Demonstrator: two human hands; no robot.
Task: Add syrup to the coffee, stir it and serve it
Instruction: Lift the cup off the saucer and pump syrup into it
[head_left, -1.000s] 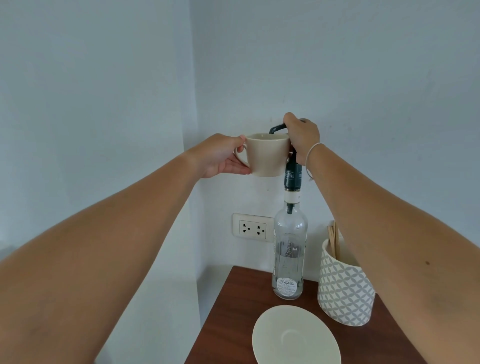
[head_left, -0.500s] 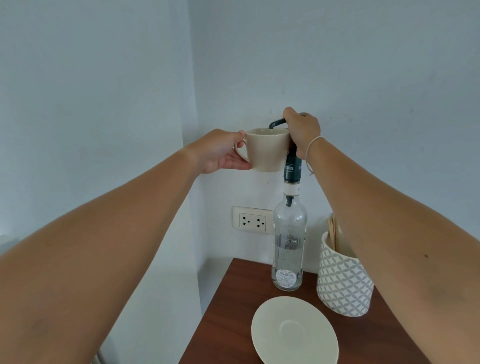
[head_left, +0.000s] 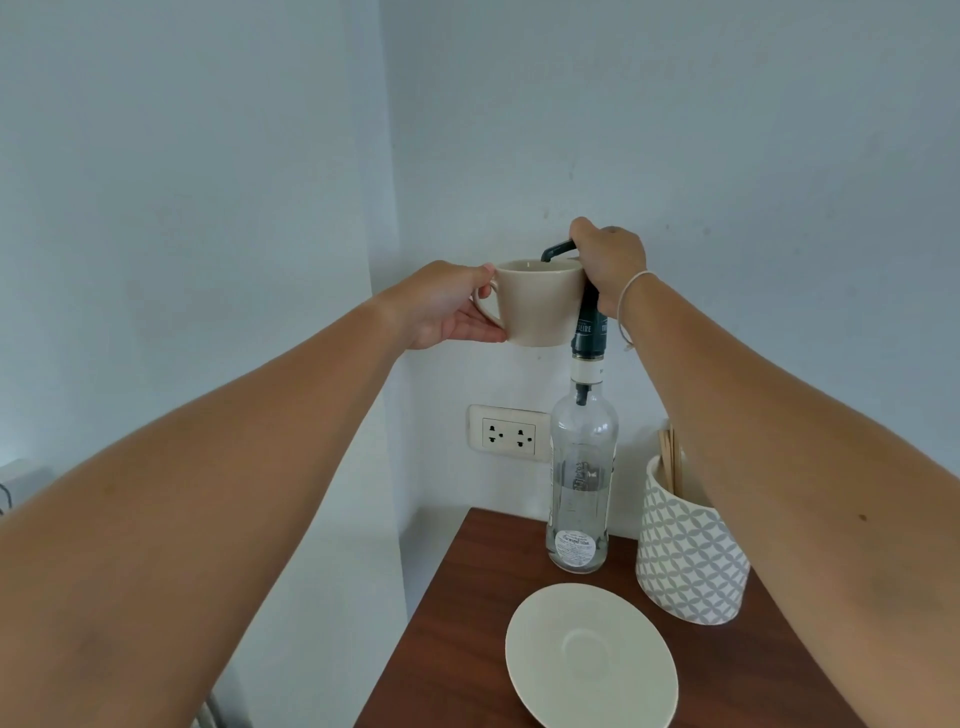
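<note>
My left hand holds a beige coffee cup by its handle, raised level with the top of a tall clear syrup bottle. The bottle stands on the dark wooden table and carries a dark pump whose spout reaches over the cup's rim. My right hand is closed over the pump head. The cup's contents are hidden from this angle. A cream saucer lies on the table in front of the bottle.
A white patterned pot holding wooden stir sticks stands right of the bottle. A double wall socket is behind it. Walls meet in a corner close behind the table.
Both hands, the cup and the pump head sit slightly higher in view than a second ago; the camera has tilted a little. The grips are unchanged.
</note>
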